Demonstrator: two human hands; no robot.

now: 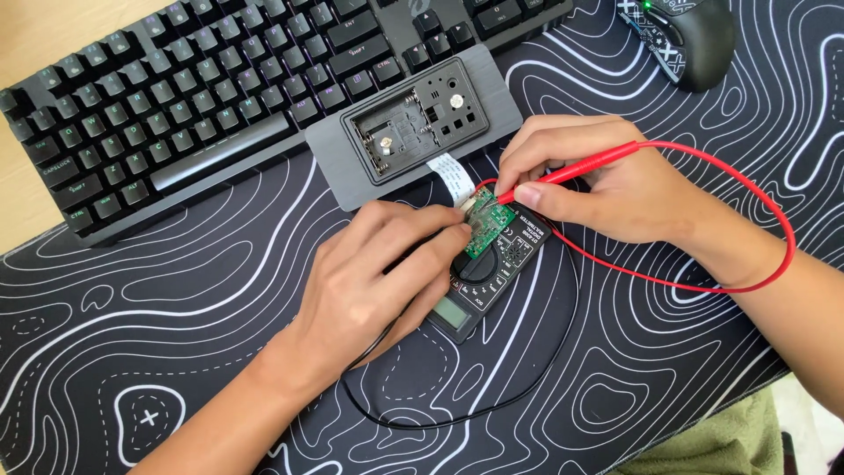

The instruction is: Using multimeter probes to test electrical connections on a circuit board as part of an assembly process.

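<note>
My right hand [607,189] pinches a red multimeter probe [585,167], its tip touching a small green circuit board [486,230]. My left hand [374,273] rests over the black multimeter [492,280] with its fingertips at the board's edge; a black wire runs out from under this hand, so a black probe may be in it, but the hand hides it. The board lies on top of the multimeter. A white ribbon cable [450,174] links the board to a grey opened device [413,123] with an empty battery bay.
A black mechanical keyboard [193,97] lies at the upper left and a patterned black mouse [690,35] at the upper right. All sit on a black desk mat with white contour lines [132,352]. The red lead [765,229] loops right; a black lead [457,413] loops near the front.
</note>
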